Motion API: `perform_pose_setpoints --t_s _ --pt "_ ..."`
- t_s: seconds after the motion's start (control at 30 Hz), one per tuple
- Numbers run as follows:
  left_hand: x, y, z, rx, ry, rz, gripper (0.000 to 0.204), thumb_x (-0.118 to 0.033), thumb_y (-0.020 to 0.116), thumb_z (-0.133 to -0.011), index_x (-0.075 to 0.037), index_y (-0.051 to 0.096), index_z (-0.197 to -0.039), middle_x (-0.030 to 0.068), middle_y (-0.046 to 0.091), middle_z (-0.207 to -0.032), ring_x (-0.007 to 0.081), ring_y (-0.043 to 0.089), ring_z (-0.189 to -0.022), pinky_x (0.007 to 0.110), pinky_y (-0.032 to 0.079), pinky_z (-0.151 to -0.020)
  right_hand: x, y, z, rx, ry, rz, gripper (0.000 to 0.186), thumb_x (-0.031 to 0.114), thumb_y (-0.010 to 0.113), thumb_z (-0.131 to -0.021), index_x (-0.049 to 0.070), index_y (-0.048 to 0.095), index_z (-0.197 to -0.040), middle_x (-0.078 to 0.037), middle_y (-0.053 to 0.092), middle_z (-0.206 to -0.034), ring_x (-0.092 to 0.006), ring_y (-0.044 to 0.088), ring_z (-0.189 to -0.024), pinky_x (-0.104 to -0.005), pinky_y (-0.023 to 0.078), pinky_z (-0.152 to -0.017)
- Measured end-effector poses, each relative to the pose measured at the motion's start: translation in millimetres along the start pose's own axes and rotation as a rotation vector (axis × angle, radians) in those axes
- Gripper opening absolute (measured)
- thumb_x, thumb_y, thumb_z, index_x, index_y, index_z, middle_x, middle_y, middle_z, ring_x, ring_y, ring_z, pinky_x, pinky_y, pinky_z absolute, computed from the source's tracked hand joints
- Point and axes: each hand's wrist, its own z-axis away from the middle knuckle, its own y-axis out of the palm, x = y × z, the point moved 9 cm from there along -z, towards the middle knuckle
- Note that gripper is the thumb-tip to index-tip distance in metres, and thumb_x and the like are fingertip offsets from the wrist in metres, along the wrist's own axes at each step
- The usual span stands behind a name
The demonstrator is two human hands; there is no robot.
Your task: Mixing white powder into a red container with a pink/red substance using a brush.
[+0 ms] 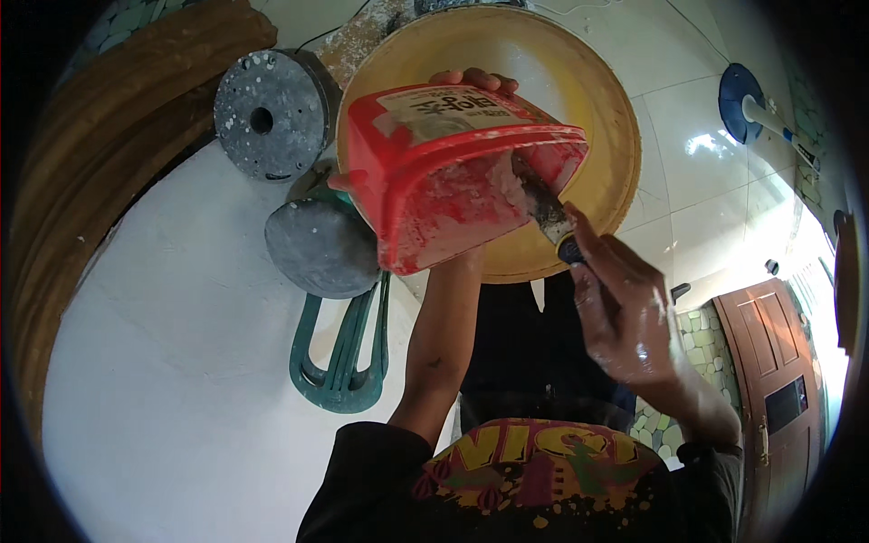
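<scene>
The left hand (478, 80) hooks its fingers over a boxy red plastic tub (444, 201); the right hand (629, 317) pinches a dark-handled scraper (546, 206), blade beyond its fingertips.

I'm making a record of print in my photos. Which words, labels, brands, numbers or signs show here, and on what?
I describe the print without copying it.
Red tub: pale label with large dark characters, appearing upside down; the smaller print is too small to read.
Black shirt: large yellow lettering across the front.
White handle at right: dark marks near its end, too small to tell whether they are print.
</scene>
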Motion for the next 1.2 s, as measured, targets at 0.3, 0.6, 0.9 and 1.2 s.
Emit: perform_pose_setpoints --t_s 0.3,0.6,0.9,1.2 --pt "-5.0 -9.4 14.8 -0.061 -0.027 0.018 0.07 -0.053 0.055 -0.088 -0.005 0.041 -0.137 0.0237 0.048 -0.129 0.0409 0.043 -0.126 0.053 0.043 -0.103 3.9 18.7 2.3 0.271 0.057 -0.289 0.043 -0.01 0.048 -0.09 -0.009 0.045 -0.132 -0.029 0.058 -0.122 -0.0295 0.066 -0.103 -0.0299 0.049 -0.08" --pt "-2.1 -32.1 15.6 -0.12 -0.095 0.035 0.083 -0.062 0.058 -0.083 -0.002 0.039 -0.138 0.026 0.046 -0.131 0.0418 0.042 -0.127 0.054 0.042 -0.103 5.3 13.4 2.5 0.17 0.086 -0.343 0.045 -0.009 0.051 -0.089 -0.008 0.045 -0.134 -0.03 0.06 -0.118 -0.027 0.067 -0.094 -0.0288 0.049 -0.078" --pt "-7.3 -11.2 8.7 -0.113 0.007 -0.2 0.123 -0.09 0.049 -0.064 0.012 0.039 -0.132 0.0317 0.048 -0.127 0.0407 0.048 -0.12 0.049 0.041 -0.102 -14.8 13.4 2.2 0.157 0.236 -0.394 0.047 -0.003 0.047 -0.095 0.0 0.042 -0.141 -0.006 0.058 -0.079 -0.007 0.048 -0.066 -0.0224 0.044 -0.061" --pt "-17.1 -20.9 4.5 -0.182 0.092 -0.103 0.122 -0.095 0.038 -0.063 0.006 0.042 -0.132 0.0269 0.048 -0.129 0.0415 0.049 -0.118 0.052 0.048 -0.095 -2.1 13.1 -2.0 0.235 0.206 -0.488 0.046 -0.002 0.045 -0.096 0.001 0.041 -0.142 -0.001 0.05 -0.07 -0.0055 0.044 -0.062 -0.0207 0.04 -0.059"
